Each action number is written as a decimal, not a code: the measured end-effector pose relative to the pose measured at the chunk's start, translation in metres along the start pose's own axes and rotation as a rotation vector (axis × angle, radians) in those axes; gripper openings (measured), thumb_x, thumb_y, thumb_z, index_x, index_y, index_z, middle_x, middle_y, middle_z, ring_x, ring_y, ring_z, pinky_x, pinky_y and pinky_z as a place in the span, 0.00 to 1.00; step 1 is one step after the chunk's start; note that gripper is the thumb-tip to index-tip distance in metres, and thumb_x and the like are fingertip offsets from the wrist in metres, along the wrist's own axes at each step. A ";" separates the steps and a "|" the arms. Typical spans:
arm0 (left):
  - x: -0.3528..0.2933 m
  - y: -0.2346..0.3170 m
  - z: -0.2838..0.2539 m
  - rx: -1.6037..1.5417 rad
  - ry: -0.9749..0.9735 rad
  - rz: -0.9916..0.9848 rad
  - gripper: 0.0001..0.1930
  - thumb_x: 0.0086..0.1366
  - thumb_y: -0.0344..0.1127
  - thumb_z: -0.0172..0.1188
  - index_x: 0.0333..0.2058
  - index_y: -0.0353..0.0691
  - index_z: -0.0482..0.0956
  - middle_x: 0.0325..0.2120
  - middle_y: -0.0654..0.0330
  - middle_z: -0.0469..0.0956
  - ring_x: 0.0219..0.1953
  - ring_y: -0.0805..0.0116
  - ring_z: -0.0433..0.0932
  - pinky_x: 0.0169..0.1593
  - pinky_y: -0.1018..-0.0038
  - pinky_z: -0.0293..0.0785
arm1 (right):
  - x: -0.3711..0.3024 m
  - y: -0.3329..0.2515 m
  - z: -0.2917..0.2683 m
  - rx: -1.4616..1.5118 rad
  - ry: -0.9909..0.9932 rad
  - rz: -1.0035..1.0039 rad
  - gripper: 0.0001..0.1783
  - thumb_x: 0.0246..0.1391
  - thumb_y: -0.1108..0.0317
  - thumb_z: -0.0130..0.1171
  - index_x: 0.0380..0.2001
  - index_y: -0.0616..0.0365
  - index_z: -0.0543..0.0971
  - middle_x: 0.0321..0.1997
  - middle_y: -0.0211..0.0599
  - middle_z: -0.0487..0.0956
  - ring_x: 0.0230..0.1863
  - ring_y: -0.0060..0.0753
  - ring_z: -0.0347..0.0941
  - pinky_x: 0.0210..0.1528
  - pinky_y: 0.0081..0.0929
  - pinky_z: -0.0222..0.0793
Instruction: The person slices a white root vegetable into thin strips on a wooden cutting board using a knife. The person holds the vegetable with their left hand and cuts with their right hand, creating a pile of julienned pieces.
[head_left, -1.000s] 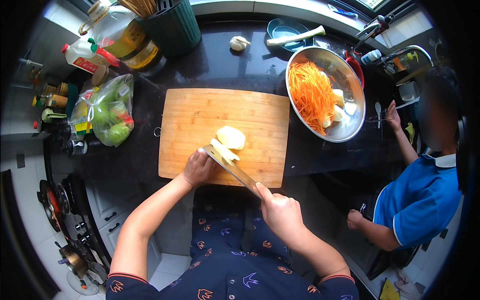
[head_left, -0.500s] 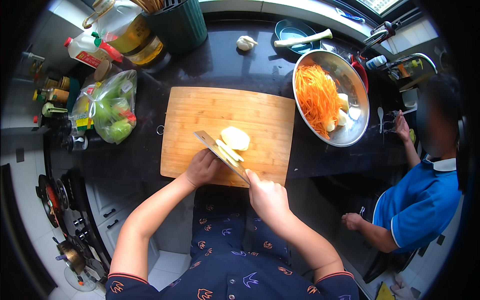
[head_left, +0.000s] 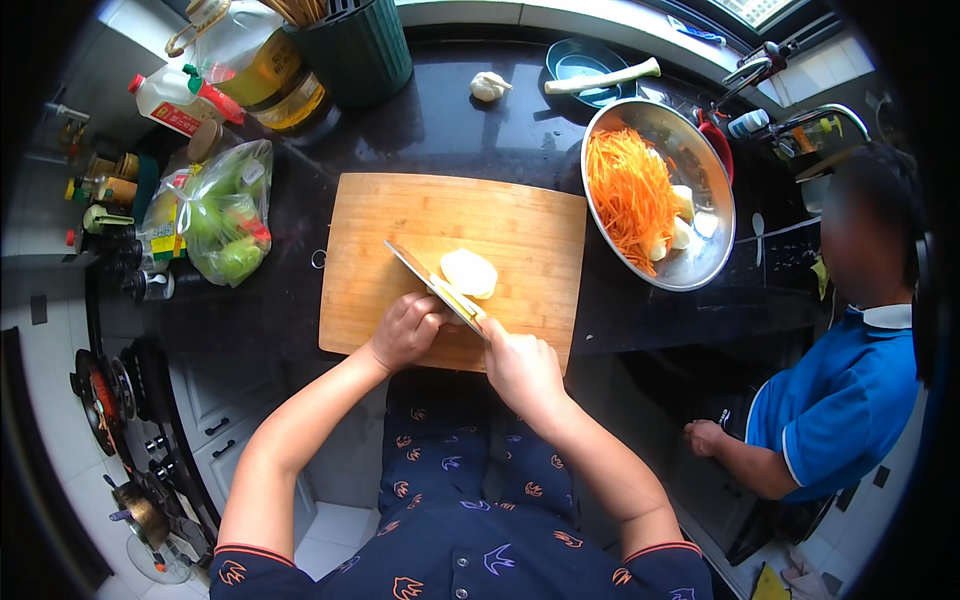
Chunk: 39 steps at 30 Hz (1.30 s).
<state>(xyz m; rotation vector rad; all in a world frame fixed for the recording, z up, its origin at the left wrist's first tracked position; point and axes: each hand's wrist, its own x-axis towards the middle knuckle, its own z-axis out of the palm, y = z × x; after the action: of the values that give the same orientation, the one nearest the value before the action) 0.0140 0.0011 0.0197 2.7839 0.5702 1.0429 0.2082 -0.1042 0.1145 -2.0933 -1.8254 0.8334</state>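
A wooden cutting board [head_left: 400, 215] lies on the dark counter before me. My right hand [head_left: 525, 370] is wrapped round the handle of a kitchen knife [head_left: 412, 265], whose blade slants across the board to the upper left. My left hand [head_left: 405, 328] is closed, fingers curled beside the blade, on a pale potato piece mostly hidden beneath them. Against the blade's right side rest several thin potato slices [head_left: 460, 300]. A larger peeled potato piece [head_left: 470, 273] sits just beyond the slices, touched by neither hand.
To the right is a metal bowl [head_left: 712, 245] of shredded carrot [head_left: 628, 195] and pale chunks. Garlic [head_left: 489, 87] and a teal dish [head_left: 570, 62] lie behind. Bagged green vegetables [head_left: 235, 225] sit left. A person in a blue shirt [head_left: 840, 410] stands at right.
My right hand and the knife handle have shifted slightly up and left. The blade stands more upright against the slices. The other person's raised hand has dropped out of sight.
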 end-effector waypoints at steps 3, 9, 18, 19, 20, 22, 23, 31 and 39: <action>0.000 0.000 0.000 -0.004 0.002 -0.002 0.15 0.59 0.37 0.71 0.41 0.43 0.76 0.42 0.59 0.77 0.45 0.59 0.77 0.48 0.68 0.78 | -0.001 -0.001 -0.003 0.024 0.017 -0.004 0.19 0.59 0.70 0.56 0.54 0.51 0.73 0.20 0.56 0.78 0.25 0.64 0.78 0.31 0.58 0.75; -0.002 0.000 0.002 -0.003 -0.015 -0.006 0.15 0.59 0.37 0.72 0.41 0.44 0.76 0.43 0.60 0.76 0.46 0.59 0.77 0.48 0.68 0.77 | 0.000 0.000 -0.008 0.024 0.005 -0.023 0.24 0.56 0.73 0.56 0.58 0.49 0.72 0.20 0.54 0.79 0.24 0.61 0.80 0.29 0.56 0.77; -0.002 0.000 0.001 -0.010 -0.012 -0.017 0.16 0.58 0.35 0.73 0.41 0.44 0.76 0.43 0.60 0.76 0.46 0.58 0.76 0.49 0.68 0.77 | 0.001 -0.001 -0.002 -0.010 0.005 -0.010 0.33 0.56 0.71 0.57 0.66 0.54 0.67 0.19 0.54 0.79 0.23 0.62 0.79 0.29 0.56 0.77; -0.001 0.000 0.001 -0.015 -0.010 -0.017 0.16 0.58 0.35 0.73 0.41 0.44 0.76 0.43 0.60 0.76 0.46 0.58 0.76 0.49 0.68 0.77 | 0.002 0.000 -0.001 -0.016 0.007 0.004 0.34 0.56 0.71 0.57 0.67 0.56 0.66 0.19 0.54 0.79 0.22 0.62 0.79 0.29 0.56 0.77; -0.001 0.000 0.002 -0.020 -0.007 -0.017 0.16 0.58 0.35 0.73 0.41 0.44 0.76 0.43 0.60 0.76 0.46 0.58 0.76 0.49 0.68 0.77 | 0.002 0.000 -0.002 -0.009 0.007 0.008 0.33 0.57 0.71 0.57 0.66 0.57 0.66 0.19 0.53 0.79 0.22 0.62 0.79 0.29 0.56 0.77; -0.001 0.000 0.001 -0.023 -0.014 -0.019 0.16 0.58 0.35 0.73 0.42 0.44 0.76 0.43 0.60 0.76 0.46 0.58 0.76 0.49 0.68 0.76 | 0.004 0.001 -0.007 0.005 0.009 0.017 0.31 0.57 0.71 0.57 0.65 0.60 0.67 0.18 0.53 0.79 0.22 0.61 0.79 0.28 0.56 0.77; -0.001 0.000 0.001 -0.024 -0.017 -0.019 0.17 0.58 0.35 0.73 0.42 0.44 0.76 0.43 0.60 0.76 0.46 0.58 0.76 0.49 0.68 0.76 | 0.003 0.002 -0.007 0.017 0.021 -0.007 0.30 0.58 0.70 0.57 0.64 0.59 0.68 0.19 0.53 0.79 0.22 0.61 0.79 0.28 0.55 0.77; -0.002 -0.001 -0.002 0.021 -0.044 -0.010 0.13 0.59 0.37 0.70 0.41 0.41 0.80 0.42 0.58 0.77 0.45 0.58 0.78 0.46 0.67 0.79 | -0.019 0.001 -0.036 -0.050 -0.022 -0.116 0.25 0.59 0.71 0.56 0.61 0.46 0.73 0.21 0.51 0.80 0.22 0.56 0.80 0.25 0.49 0.77; -0.018 -0.005 0.002 0.100 -0.102 -0.029 0.10 0.60 0.34 0.66 0.38 0.36 0.81 0.43 0.49 0.77 0.44 0.51 0.78 0.45 0.64 0.80 | -0.057 0.000 -0.062 -0.068 -0.007 -0.118 0.24 0.60 0.72 0.58 0.61 0.49 0.75 0.19 0.45 0.77 0.19 0.49 0.78 0.23 0.42 0.77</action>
<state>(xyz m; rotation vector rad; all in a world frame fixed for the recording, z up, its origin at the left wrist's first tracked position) 0.0013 -0.0014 0.0057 2.8853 0.6646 0.8839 0.2392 -0.1479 0.1795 -2.0017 -1.9858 0.7602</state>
